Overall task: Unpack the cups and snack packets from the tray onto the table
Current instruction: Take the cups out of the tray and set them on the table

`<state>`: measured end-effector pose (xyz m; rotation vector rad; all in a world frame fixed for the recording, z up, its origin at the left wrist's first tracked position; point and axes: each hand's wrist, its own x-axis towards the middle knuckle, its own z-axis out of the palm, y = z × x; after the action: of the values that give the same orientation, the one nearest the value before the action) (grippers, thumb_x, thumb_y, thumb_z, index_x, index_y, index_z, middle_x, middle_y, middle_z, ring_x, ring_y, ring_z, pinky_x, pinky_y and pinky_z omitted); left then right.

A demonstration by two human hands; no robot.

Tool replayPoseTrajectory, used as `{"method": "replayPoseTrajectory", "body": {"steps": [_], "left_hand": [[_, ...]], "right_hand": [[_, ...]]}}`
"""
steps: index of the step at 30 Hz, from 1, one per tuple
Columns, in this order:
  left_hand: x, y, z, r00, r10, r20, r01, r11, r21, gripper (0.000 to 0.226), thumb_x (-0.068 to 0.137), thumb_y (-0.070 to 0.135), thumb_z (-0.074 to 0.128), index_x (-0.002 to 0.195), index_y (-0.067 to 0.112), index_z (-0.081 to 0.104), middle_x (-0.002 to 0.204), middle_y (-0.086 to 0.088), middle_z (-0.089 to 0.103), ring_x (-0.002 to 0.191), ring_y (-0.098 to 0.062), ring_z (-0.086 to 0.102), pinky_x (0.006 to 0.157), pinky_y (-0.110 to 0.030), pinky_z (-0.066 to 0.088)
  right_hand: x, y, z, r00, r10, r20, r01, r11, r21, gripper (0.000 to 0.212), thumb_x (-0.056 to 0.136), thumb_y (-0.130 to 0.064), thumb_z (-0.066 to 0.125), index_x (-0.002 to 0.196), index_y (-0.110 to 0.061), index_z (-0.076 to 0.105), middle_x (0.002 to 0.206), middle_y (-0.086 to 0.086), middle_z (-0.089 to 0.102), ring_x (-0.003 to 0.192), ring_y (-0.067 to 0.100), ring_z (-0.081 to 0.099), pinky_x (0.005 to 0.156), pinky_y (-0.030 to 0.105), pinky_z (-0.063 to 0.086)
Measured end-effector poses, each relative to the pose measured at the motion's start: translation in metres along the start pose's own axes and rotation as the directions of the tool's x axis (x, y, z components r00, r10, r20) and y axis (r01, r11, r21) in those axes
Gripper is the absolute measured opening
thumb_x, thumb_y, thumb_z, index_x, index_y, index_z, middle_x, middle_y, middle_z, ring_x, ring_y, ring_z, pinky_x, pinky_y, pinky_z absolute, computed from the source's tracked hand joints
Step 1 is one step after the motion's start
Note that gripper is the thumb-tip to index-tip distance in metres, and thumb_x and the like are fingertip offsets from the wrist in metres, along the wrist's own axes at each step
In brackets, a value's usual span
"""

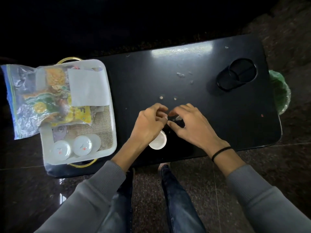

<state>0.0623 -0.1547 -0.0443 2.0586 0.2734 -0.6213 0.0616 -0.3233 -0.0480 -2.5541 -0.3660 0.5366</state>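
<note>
A white plastic tray [113,132] sits at the left end of the black table [210,115]. In it two white cups [61,149] [82,146] stand upside down near the front, with yellow and green snack packets [80,114] behind them. A third white cup [159,141] stands upright on the table, partly under my left hand [148,123]. My right hand [188,125] is just right of it. Both hands pinch a small dark item [177,121] between their fingertips above the cup; what it is I cannot make out.
A clear zip bag [23,101] of packets hangs over the tray's left rim, and a white paper sheet [87,86] lies on top. A black round container [235,74] stands far right. Crumbs [180,75] dot the table. A green bag [280,91] shows past the right edge.
</note>
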Motion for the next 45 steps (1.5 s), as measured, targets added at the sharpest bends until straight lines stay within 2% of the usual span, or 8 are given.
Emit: {"method": "replayPoseTrajectory", "body": {"steps": [11, 17, 21, 29, 34, 38, 42, 45], "left_hand": [[-0.045, -0.089, -0.129, 0.998, -0.018, -0.057, 0.032, 0.965, 0.259, 0.039, 0.082, 0.011, 0.074, 0.12, 0.022, 0.068, 0.119, 0.006, 0.072, 0.113, -0.013, 0.064, 0.098, -0.03, 0.049], [-0.062, -0.147, -0.17, 0.993, -0.093, 0.074, 0.016, 0.72, 0.693, 0.08, 0.074, 0.057, 0.077, 0.142, 0.026, 0.048, 0.142, -0.001, 0.055, 0.132, -0.026, 0.047, 0.112, -0.041, 0.032], [-0.067, -0.165, -0.163, 0.991, -0.084, 0.105, -0.037, 0.58, 0.814, 0.089, 0.075, 0.06, 0.075, 0.148, 0.027, 0.037, 0.146, 0.001, 0.048, 0.134, -0.023, 0.047, 0.117, -0.041, 0.026], [-0.066, -0.164, -0.164, 0.996, 0.024, 0.088, -0.082, 0.663, 0.744, 0.066, 0.082, 0.03, 0.071, 0.142, 0.021, 0.042, 0.135, 0.001, 0.054, 0.115, -0.024, 0.06, 0.082, -0.036, 0.053], [-0.059, -0.153, -0.175, 0.993, 0.115, -0.016, -0.089, 0.839, 0.537, 0.067, 0.075, 0.035, 0.079, 0.135, 0.019, 0.054, 0.122, -0.002, 0.066, 0.101, -0.03, 0.065, 0.079, -0.04, 0.051], [-0.049, -0.142, -0.186, 0.989, -0.097, -0.113, 0.108, 0.989, 0.097, 0.064, 0.067, 0.044, 0.088, 0.123, 0.025, 0.063, 0.104, 0.003, 0.073, 0.091, -0.018, 0.068, 0.078, -0.035, 0.056], [-0.033, -0.132, -0.186, 0.948, -0.303, 0.093, 0.308, 0.811, -0.498, 0.059, 0.072, 0.036, 0.089, 0.119, 0.014, 0.061, 0.109, -0.008, 0.076, 0.096, -0.022, 0.075, 0.074, -0.031, 0.061], [-0.024, -0.125, -0.174, 0.946, -0.224, 0.233, 0.324, 0.653, -0.685, 0.056, 0.082, 0.041, 0.078, 0.123, 0.005, 0.064, 0.116, -0.016, 0.074, 0.103, -0.028, 0.074, 0.08, -0.038, 0.062]], "right_hand": [[0.056, -0.122, 0.059, 0.976, -0.176, 0.126, 0.152, 0.972, 0.182, 0.021, 0.089, -0.03, 0.074, 0.108, -0.022, 0.069, 0.101, -0.012, 0.068, 0.099, 0.011, 0.061, 0.081, 0.039, 0.057], [0.075, -0.168, 0.105, 0.911, -0.153, 0.384, 0.087, 0.979, 0.185, 0.039, 0.086, -0.021, 0.077, 0.122, -0.026, 0.064, 0.126, -0.01, 0.067, 0.107, 0.013, 0.061, 0.088, 0.037, 0.055], [0.08, -0.182, 0.121, 0.902, -0.138, 0.409, 0.092, 0.987, 0.132, 0.035, 0.088, -0.022, 0.074, 0.122, -0.023, 0.063, 0.119, -0.007, 0.066, 0.1, 0.016, 0.061, 0.081, 0.033, 0.052], [0.082, -0.187, 0.122, 0.922, -0.062, 0.383, 0.003, 0.988, 0.152, 0.02, 0.094, -0.021, 0.066, 0.113, -0.022, 0.065, 0.113, -0.005, 0.071, 0.096, 0.018, 0.068, 0.082, 0.044, 0.06], [0.088, -0.179, 0.119, 0.957, 0.03, 0.288, -0.113, 0.955, 0.275, 0.015, 0.097, -0.025, 0.065, 0.111, -0.025, 0.07, 0.107, -0.01, 0.072, 0.094, 0.009, 0.068, 0.075, 0.023, 0.054], [0.091, -0.168, 0.106, 0.966, 0.129, 0.225, -0.229, 0.829, 0.51, 0.012, 0.096, -0.035, 0.066, 0.102, -0.032, 0.076, 0.101, -0.017, 0.076, 0.098, -0.003, 0.068, 0.086, 0.019, 0.051], [0.094, -0.156, 0.087, 0.965, 0.138, 0.224, -0.26, 0.637, 0.726, 0.018, 0.095, -0.034, 0.066, 0.102, -0.025, 0.079, 0.107, -0.005, 0.078, 0.107, 0.013, 0.071, 0.099, 0.033, 0.056], [0.092, -0.145, 0.075, 0.948, 0.109, 0.298, -0.313, 0.472, 0.824, 0.025, 0.093, -0.039, 0.067, 0.107, -0.021, 0.078, 0.112, 0.004, 0.077, 0.107, 0.018, 0.073, 0.089, 0.03, 0.06]]}}
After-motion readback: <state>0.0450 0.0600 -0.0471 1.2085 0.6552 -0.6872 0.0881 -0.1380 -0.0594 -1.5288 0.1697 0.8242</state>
